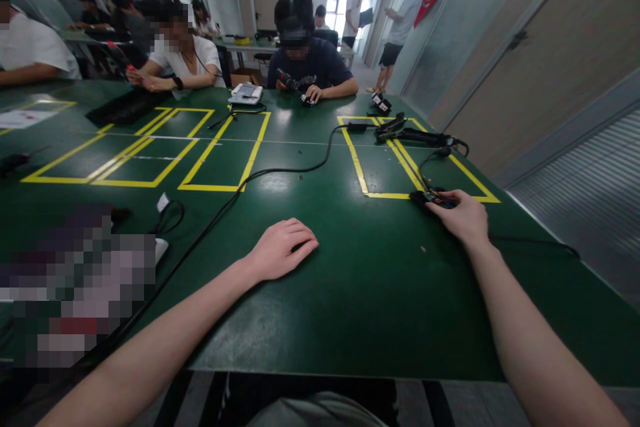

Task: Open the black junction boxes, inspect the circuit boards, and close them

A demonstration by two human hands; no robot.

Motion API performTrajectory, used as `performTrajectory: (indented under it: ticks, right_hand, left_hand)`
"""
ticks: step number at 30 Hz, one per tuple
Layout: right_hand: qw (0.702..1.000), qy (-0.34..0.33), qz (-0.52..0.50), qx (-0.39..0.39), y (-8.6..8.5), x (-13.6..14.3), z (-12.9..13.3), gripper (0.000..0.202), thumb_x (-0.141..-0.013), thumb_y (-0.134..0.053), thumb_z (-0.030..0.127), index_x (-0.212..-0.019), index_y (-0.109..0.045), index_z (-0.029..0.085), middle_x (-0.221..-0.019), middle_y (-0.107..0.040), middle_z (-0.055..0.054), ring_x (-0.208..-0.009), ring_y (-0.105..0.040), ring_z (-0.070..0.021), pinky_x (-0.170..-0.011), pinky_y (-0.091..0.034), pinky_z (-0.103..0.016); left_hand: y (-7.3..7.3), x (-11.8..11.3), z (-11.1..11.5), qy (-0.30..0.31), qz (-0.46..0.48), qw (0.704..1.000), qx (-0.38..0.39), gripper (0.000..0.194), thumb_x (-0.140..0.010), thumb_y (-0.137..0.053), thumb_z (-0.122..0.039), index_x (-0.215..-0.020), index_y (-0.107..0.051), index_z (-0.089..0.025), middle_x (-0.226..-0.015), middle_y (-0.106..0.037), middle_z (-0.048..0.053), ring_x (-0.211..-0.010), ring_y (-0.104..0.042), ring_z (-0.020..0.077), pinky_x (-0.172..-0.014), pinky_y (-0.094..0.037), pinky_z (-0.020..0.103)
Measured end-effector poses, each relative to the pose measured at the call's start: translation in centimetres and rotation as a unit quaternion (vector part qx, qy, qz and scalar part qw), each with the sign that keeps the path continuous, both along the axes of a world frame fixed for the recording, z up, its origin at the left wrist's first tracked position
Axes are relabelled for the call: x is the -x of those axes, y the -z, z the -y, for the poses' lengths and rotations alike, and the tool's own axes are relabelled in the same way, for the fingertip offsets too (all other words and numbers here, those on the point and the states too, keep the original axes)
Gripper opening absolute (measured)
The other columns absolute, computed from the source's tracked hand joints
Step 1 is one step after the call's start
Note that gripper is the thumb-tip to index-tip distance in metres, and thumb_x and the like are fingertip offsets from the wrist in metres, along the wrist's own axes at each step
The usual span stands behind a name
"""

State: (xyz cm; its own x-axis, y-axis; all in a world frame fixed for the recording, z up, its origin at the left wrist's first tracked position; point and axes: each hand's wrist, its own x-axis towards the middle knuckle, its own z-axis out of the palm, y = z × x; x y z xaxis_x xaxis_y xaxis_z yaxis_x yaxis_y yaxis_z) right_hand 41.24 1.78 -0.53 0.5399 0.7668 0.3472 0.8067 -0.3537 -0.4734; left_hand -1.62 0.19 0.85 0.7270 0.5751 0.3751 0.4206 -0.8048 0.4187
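Note:
My left hand [283, 248] rests palm down on the green table [350, 307], its fingers lying together and slightly bent, with nothing visible in it. Farther right, my right hand [463, 215] grips a small black electronic device [424, 198] with exposed coloured wires, at the near edge of a yellow-taped rectangle. My fingers hide part of this device. A thin cable runs from it up to a black jointed piece of equipment [415, 136] lying across the tape lines.
A long black cable [260, 172] snakes over the table. Yellow tape [210, 188] marks several rectangles. At the far side stands a white device [245, 93]; a person [313, 67] there handles a tool. Blurred-out items [100, 287] lie at the left. Other people stand behind.

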Motion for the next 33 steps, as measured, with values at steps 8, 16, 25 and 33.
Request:
performTrajectory:
  ticks: [8, 16, 25, 33]
  right_hand:
    - [0.908, -0.412, -0.080, 0.011, -0.3, 11.8, 1.4, 0.026, -0.078, -0.078, 0.032, -0.100, -0.073, 0.020, -0.103, -0.079, -0.008, -0.090, -0.075, -0.0255, -0.078, -0.060, -0.038]
    - [0.743, -0.667, -0.056, -0.007, -0.6, 17.0, 4.7, 0.024, -0.092, -0.073, 0.025, -0.116, -0.071, 0.022, -0.117, -0.077, -0.010, -0.107, -0.075, -0.0217, -0.092, -0.060, -0.033]
    - [0.764, -0.644, -0.005, -0.040, -1.1, 16.6, 4.8, 0.026, -0.100, -0.062, 0.034, -0.121, -0.069, 0.020, -0.109, -0.079, -0.009, -0.095, -0.078, -0.0207, -0.082, -0.061, -0.030]
    - [0.767, -0.642, 0.012, -0.002, -1.0, 16.9, 4.6, 0.025, -0.101, -0.059, 0.032, -0.122, -0.069, 0.022, -0.114, -0.079, -0.007, -0.098, -0.077, -0.0204, -0.084, -0.060, -0.030]
  left_hand:
    - [-0.2, 0.0, 0.1, -0.002, 0.030, 1.000, 0.000, 0.027, -0.105, -0.050, -0.033, -0.111, -0.073, -0.020, -0.112, -0.077, 0.008, -0.106, -0.068, 0.0229, -0.094, -0.056, 0.040]
    - [-0.1, -0.4, 0.6, 0.062, 0.050, 0.997, -0.024, 0.045, -0.090, -0.072, -0.050, -0.122, -0.068, -0.019, -0.108, -0.074, 0.011, -0.100, -0.067, 0.0247, -0.090, -0.055, 0.041]
    - [0.4, -0.3, 0.5, 0.012, 0.005, 1.000, 0.004, 0.050, -0.089, -0.073, -0.045, -0.132, -0.064, -0.021, -0.114, -0.074, 0.011, -0.108, -0.067, 0.0273, -0.096, -0.055, 0.044]
    - [0.7, -0.2, 0.4, 0.043, 0.047, 0.997, 0.038, 0.055, -0.087, -0.077, -0.037, -0.137, -0.061, -0.019, -0.126, -0.071, 0.014, -0.121, -0.065, 0.0272, -0.102, -0.058, 0.043]
